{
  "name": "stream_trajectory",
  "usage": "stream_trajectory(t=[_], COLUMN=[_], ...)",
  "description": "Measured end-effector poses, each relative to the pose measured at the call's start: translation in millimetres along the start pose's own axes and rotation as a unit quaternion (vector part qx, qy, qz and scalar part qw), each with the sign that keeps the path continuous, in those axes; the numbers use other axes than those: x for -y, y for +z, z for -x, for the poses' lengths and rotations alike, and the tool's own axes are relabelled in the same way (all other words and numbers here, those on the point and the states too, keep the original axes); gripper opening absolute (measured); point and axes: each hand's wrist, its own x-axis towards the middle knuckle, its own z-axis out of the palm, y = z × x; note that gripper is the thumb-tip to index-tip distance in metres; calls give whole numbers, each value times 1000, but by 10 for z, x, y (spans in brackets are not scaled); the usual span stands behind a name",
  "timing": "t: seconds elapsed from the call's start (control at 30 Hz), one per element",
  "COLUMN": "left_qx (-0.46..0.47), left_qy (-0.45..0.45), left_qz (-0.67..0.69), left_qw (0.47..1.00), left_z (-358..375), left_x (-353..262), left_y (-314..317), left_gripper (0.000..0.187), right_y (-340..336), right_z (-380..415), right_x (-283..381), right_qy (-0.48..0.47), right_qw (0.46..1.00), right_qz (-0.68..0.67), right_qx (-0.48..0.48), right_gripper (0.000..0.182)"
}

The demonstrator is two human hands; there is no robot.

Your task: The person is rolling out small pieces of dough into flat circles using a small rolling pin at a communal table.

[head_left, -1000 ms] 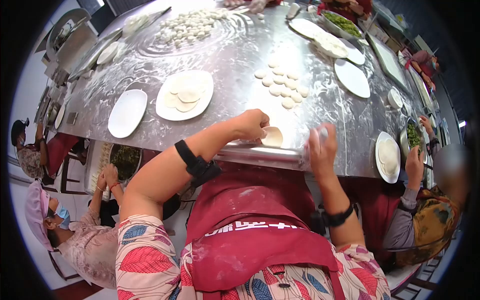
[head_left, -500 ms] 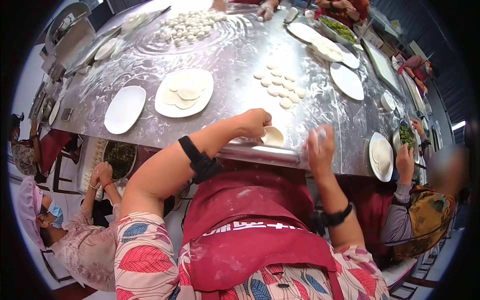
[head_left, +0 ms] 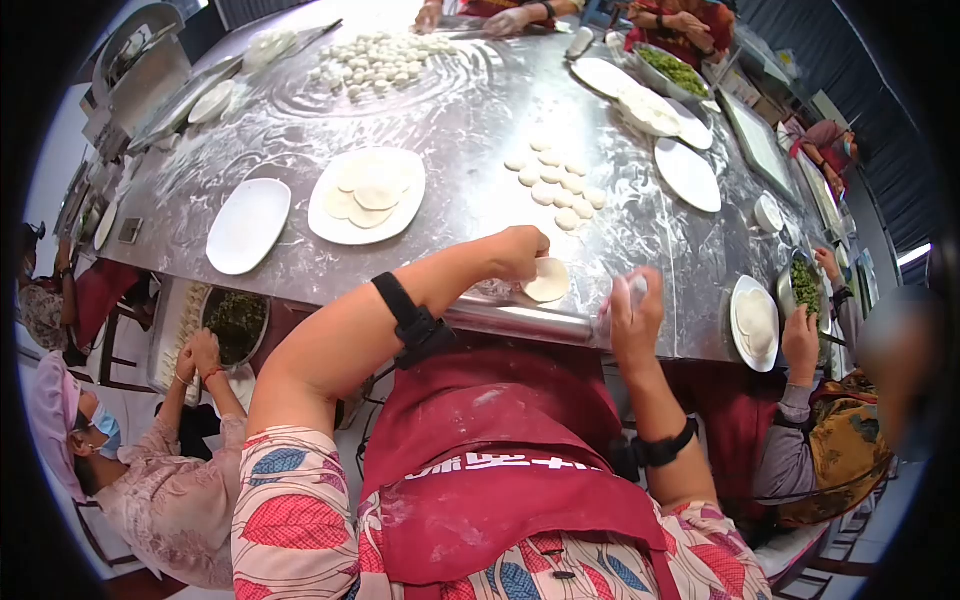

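My left hand is closed on the edge of a round dough wrapper, which lies at the front of the floured metal table. To its right, my right hand is raised at the table edge with curled fingers. Something pale shows between those fingers, too blurred to name. Ahead of both hands, several small flattened dough pieces lie on the table. Left of them stands a white plate with several finished wrappers overlapping on it.
A bare white plate stands at left. Many dough pieces lie at the far side. White plates and a bowl of green filling are at right. Co-workers sit left and right; another person's hands work opposite.
The wrapper has shifted slightly toward me and shows more fully beside my left hand. My right hand stays apart from it, slightly lower. Opposite, the co-worker's hands have moved.
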Motion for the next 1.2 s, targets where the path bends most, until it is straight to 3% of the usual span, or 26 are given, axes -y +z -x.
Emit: stream_trajectory(t=[0.03,0.1,0.13,0.23,0.27,0.33,0.37,0.4,0.53,0.6,0.63,0.73,0.9,1.0,1.03,1.2], left_qx=[-14,-38,-45,-47,-36,-5,-11,-15,59,21,0,-45,-23,4,-2,-47], left_qy=[11,33,21,6,12,13,9,5,-6,5,10,-11,12,-12,-6,-16], left_qz=[-10,-28,-36,-43,-39,-70,-55,-42,17,-27,-49,-37,-42,0,-5,-20], left_qw=[1000,998,998,998,999,997,998,999,998,999,999,998,999,1000,1000,999], left_z=[-19,-66,-97,-157,-139,-108,-107,-99,8,-2,-14,-89,-10,62,67,7], left_x=[11,29,18,-71,-84,-111,-69,-19,32,-22,-51,-86,-5,44,49,-50], left_y=[-3,23,27,20,3,-28,-20,-21,-102,-87,-79,-11,7,-48,-19,7], left_gripper=[16,18,19,21,22,21,21,21,21,22,22,23,25,26,26,23], right_y=[38,197,323,426,345,102,96,16,31,183,305,423,27,25,74,401], right_z=[-173,-530,-665,-824,-813,-598,-322,-152,-155,-570,-685,-825,-98,-67,-226,-761], right_x=[-81,-133,-34,11,-36,-184,-76,-98,-30,-265,-186,-123,31,52,-38,-26], right_qy=[-110,-140,-65,-57,-186,-425,-65,-100,-44,-172,-95,-126,-24,-38,-85,-74], right_qw=[988,980,996,996,967,833,995,992,999,973,991,987,998,998,992,992], right_qz=[108,142,67,72,172,353,81,76,32,149,87,99,51,39,88,103], right_qx=[-5,-13,-16,5,-12,-33,-8,4,-2,-27,-26,-29,-4,-11,-16,-20], right_gripper=[14,17,20,19,19,19,17,15,16,16,16,18,16,16,17,19])
